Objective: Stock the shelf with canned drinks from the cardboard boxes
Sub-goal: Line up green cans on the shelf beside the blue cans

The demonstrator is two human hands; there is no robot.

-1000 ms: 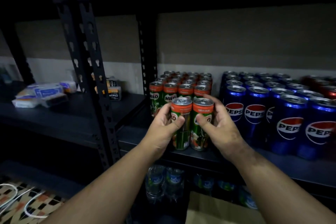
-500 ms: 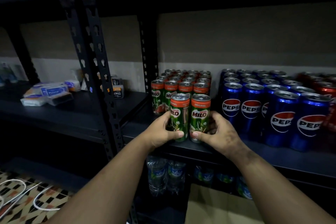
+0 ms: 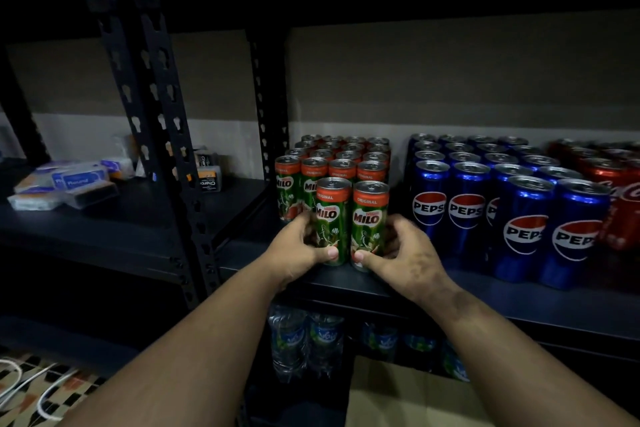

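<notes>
left hand (image 3: 298,246) grips one can (image 3: 331,222), right hand (image 3: 407,253) grips its twin (image 3: 369,224), both upright on the shelf (image 3: 346,282) edge; slide them straight back, flush against the row (image 3: 334,163) beyond the fingers.

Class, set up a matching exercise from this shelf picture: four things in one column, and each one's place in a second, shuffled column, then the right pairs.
Things
1. Milo cans
2. Pepsi cans
3. red cans
4. water bottles

Places
A. shelf below the cans
B. far right of the shelf
C. gripped by the left hand and right hand
D. middle block, blue

Pairs: 1-C, 2-D, 3-B, 4-A
</notes>
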